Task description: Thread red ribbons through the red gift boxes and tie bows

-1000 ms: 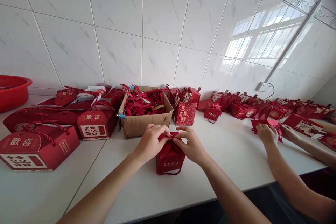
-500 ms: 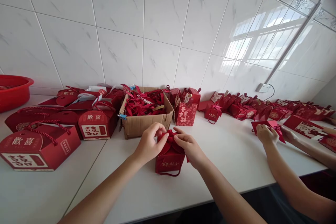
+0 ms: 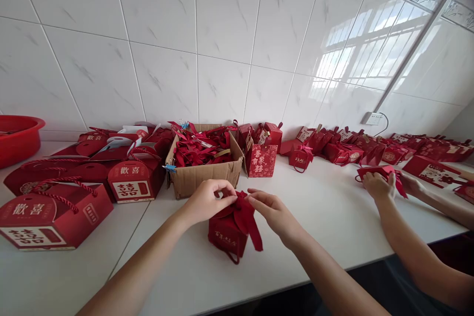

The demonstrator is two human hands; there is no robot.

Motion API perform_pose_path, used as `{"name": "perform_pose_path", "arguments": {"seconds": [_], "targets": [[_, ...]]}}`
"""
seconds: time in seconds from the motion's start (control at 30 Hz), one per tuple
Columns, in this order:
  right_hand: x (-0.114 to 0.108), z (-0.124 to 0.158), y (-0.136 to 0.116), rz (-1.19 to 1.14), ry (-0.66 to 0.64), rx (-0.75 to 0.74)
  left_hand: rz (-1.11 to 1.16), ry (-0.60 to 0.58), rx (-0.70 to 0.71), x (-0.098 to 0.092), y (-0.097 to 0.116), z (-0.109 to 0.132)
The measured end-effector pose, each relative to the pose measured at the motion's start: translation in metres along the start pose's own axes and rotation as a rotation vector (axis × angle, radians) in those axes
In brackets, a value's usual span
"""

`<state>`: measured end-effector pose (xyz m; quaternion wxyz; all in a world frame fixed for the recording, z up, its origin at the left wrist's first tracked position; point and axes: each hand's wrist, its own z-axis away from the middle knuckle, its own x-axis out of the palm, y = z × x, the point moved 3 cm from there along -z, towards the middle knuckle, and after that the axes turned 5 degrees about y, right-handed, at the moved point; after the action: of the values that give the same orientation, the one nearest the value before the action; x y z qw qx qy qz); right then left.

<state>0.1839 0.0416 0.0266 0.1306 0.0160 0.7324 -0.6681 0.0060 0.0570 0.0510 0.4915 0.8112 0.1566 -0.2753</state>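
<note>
In front of me a small red gift box (image 3: 226,238) with gold lettering stands turned at an angle on the white table. A red ribbon (image 3: 252,229) is gathered in a bow on its top, one tail hanging down the right side. My left hand (image 3: 212,201) pinches the bow from the left with thumb and forefinger. From the right, my right hand (image 3: 277,215) closes its fingertips on the bow's other side. A dark red cord handle (image 3: 232,257) droops low at the box's front. The exact fold of ribbon between my fingertips is hidden.
Behind my hands sits a cardboard box (image 3: 205,175) full of red ribbons. Larger red gift boxes (image 3: 55,215) and a red basin (image 3: 20,140) are at left. More red boxes line the tiled wall at right, where another person's hands (image 3: 379,185) hold a red box.
The gift box has turned and shifted slightly left and toward me, so its ribbon tail now shows. Both my hands have stayed at the bow.
</note>
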Motion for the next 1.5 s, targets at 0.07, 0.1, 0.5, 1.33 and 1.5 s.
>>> {"name": "perform_pose_path", "arguments": {"seconds": [0.07, 0.1, 0.5, 1.33, 1.5], "targets": [[-0.006, -0.004, 0.005, 0.074, 0.038, -0.001, -0.002, -0.070, -0.011, -0.003, 0.003, -0.001], [-0.008, -0.008, 0.008, 0.110, 0.037, -0.014, -0.005, -0.096, -0.017, -0.004, 0.004, -0.001], [-0.023, -0.011, -0.016, 0.607, 0.040, -0.304, -0.103, -0.137, -0.029, -0.006, 0.012, 0.002], [-0.007, -0.038, -0.019, 0.435, -0.388, -0.581, -0.023, -0.011, -0.026, 0.001, 0.002, 0.015], [-0.006, -0.037, -0.022, 0.416, -0.376, -0.645, -0.011, -0.008, -0.027, 0.001, 0.002, 0.015]]}}
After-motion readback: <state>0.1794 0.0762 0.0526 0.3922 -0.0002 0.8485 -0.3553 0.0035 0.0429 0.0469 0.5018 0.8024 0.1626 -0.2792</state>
